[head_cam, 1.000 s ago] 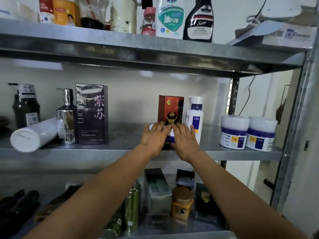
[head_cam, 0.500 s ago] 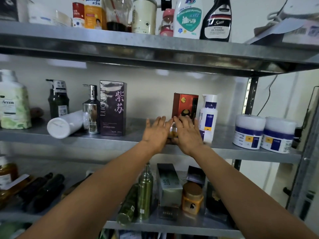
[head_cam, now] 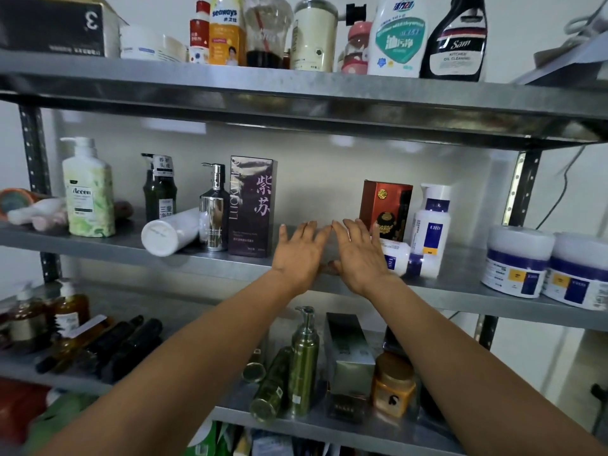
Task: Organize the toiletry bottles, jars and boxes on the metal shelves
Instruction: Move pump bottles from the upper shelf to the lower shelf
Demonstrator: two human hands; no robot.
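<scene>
From the head camera, both arms reach out to the middle shelf (head_cam: 460,291) of the metal rack. The left hand (head_cam: 301,255) and the right hand (head_cam: 358,255) lie side by side, palms down, fingers straight and spread, and neither has hold of anything. They sit over the bare stretch of the shelf, thumbs close together near its front edge.

Just left of the left hand stands a tall purple box (head_cam: 251,205), with a silver pump bottle (head_cam: 214,212) against its far side and a white tube (head_cam: 169,233) lying on its side in front of that. Further left stand a dark pump bottle (head_cam: 159,189) and a pale green-patterned bottle (head_cam: 88,192).

To the right of the right hand, a red box (head_cam: 385,205) stands upright at the back, next to an upright white bottle with a blue label (head_cam: 431,218). A second white bottle (head_cam: 404,260) lies on its side in front of them, right by the right hand; whether they touch, I cannot tell. Two white jars (head_cam: 516,261) sit together at the far right end.

The top shelf (head_cam: 329,90) holds a row of cleaning bottles, among them a black one (head_cam: 457,37). On the lower shelf (head_cam: 329,422), a green metallic pump bottle (head_cam: 304,360), a silvery box (head_cam: 348,353) and an amber jar (head_cam: 393,385) stand close together.
</scene>
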